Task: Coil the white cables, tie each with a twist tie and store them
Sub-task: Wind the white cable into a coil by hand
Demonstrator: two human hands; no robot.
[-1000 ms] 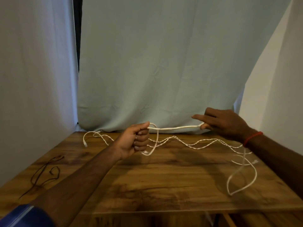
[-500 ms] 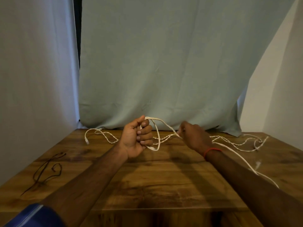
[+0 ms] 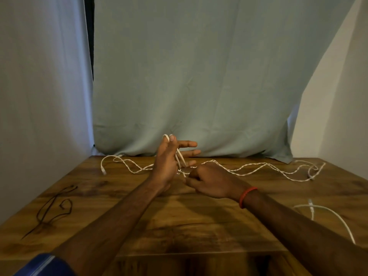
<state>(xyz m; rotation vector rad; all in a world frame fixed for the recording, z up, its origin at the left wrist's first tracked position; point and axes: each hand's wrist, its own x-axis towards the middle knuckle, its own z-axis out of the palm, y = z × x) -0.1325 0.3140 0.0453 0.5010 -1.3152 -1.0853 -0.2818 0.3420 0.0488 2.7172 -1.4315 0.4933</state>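
My left hand (image 3: 169,160) is raised over the wooden table (image 3: 179,222) with its fingers straight. Loops of a white cable (image 3: 180,159) hang over its thumb and run down across the palm. Just below and to the right, my right hand (image 3: 211,182), with a red band on its wrist, is curled and pinches the same cable at the bottom of the loops. The cable's free tail (image 3: 330,213) lies at the table's right edge. A second, twisted white cable (image 3: 249,169) snakes across the back of the table.
Black twist ties (image 3: 53,208) lie on the table's left side. Pale curtains (image 3: 189,76) hang close behind and on both sides. The table's front edge (image 3: 179,253) is near my forearms.
My right hand swept in from the right, carrying the cable down under my left hand. My left hand rose and its fingers uncurled from a fist.
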